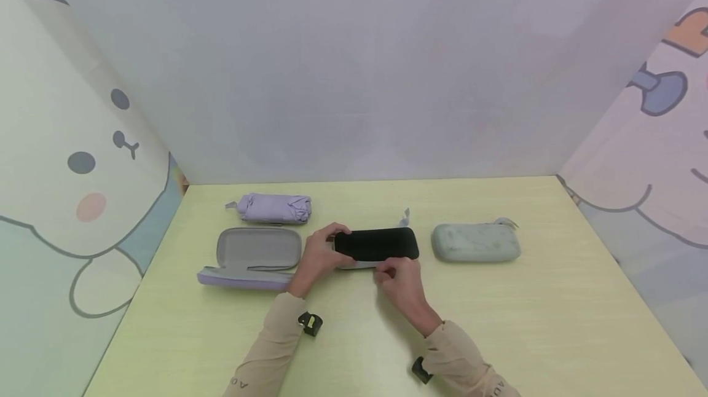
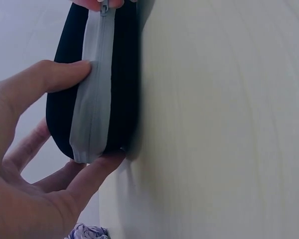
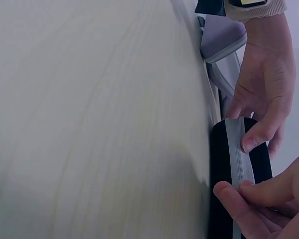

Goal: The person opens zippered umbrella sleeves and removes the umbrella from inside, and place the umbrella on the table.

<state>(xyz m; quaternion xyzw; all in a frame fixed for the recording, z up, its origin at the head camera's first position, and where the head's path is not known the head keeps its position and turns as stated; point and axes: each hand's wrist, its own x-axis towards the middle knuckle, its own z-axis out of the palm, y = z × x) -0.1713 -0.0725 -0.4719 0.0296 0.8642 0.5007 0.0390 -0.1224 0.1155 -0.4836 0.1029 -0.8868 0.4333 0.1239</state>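
A black zip case [image 1: 376, 243] with a grey zipper band lies in front of me, its zipper side facing me. My left hand [image 1: 319, 255] grips its left end, the thumb pressed by the zipper band [image 2: 92, 114] and the other fingers round the end. My right hand [image 1: 402, 280] pinches at the zipper with thumb and forefinger, toward the case's right part. In the left wrist view the metal zipper slider [image 2: 104, 8] shows right at those fingertips. Behind the left fingers the zipper is closed.
Left of the hands lies an open case with a grey inside [image 1: 259, 248] and a purple lid [image 1: 243, 280] folded toward me. Behind it is a folded lavender fabric bundle [image 1: 275, 208] with a strap. A pale green marbled case [image 1: 477, 242] lies at right.
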